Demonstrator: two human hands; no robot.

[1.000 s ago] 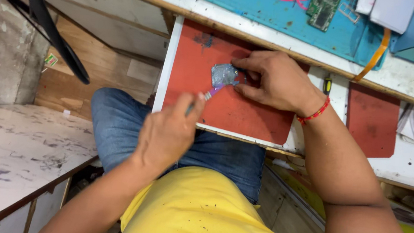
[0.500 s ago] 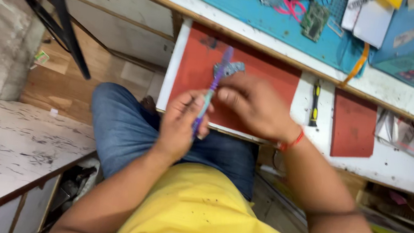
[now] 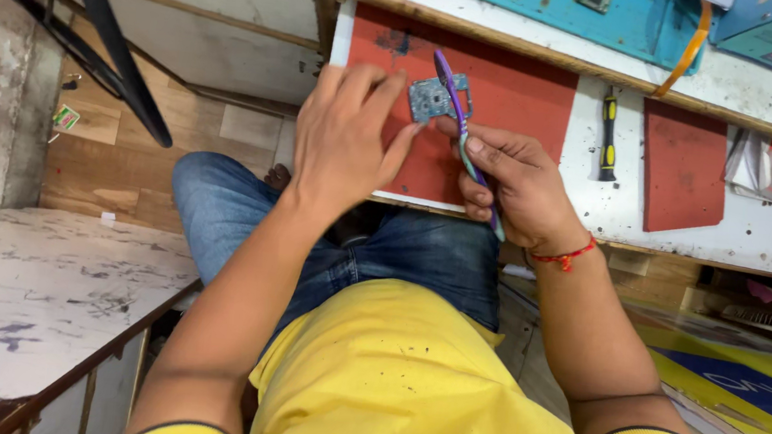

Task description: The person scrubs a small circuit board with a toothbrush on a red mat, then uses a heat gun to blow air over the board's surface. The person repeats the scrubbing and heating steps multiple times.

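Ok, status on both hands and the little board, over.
Left hand pinning the small circuit board to the red mat. Right hand gripping a purple brush over it. Nothing blocking.

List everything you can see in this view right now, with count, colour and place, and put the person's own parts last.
circuit board: 1, grey, on the red mat, under the left fingertips
toothbrush: 1, purple, held over the circuit board
red mat: 1, red, on the bench front, under the board
second red mat: 1, red, further right on the bench
screwdriver: 1, black and yellow, between the two mats
blue mat: 1, blue, at the bench's back
bench: 1, white, stained
marble slab: 1, white, lower left
left hand: 1, pressing the board
right hand: 1, red thread at wrist, gripping the toothbrush
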